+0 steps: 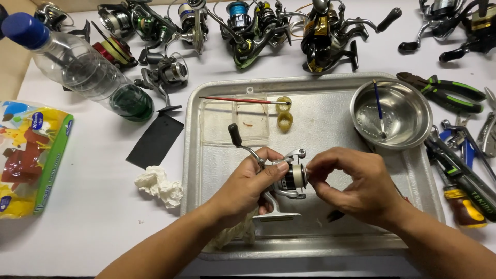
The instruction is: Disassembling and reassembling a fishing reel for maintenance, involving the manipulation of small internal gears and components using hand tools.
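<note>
1. A white bench (93, 217) fills the view; a beige surface shows past its upper left corner.
2. A shallow rectangular metal tray (330, 111) lies at the centre, its near rim close to the bench's front edge.
3. Both hands work over the tray's near half. The left hand (248, 188) grips the small silver spinning reel with a pale spool (290, 176) by its body; the right hand (356, 186) pinches the spool's front end with its fingertips.
4. On the tray's far half lie a clear plastic lid (235, 121) with a red-handled brush (237, 99) across it, and a round steel bowl (408, 111) with a blue-handled brush inside.
5. A row of other fishing reels (258, 26) lines the far edge.
6. Pliers and screwdrivers (460, 155) crowd the right side.
7. Left of the tray sit a clear plastic bottle with a blue cap (77, 64), a black card (155, 139), a crumpled white tissue (159, 187) and a colourful packet (31, 155); bare bench remains at the near left.
</note>
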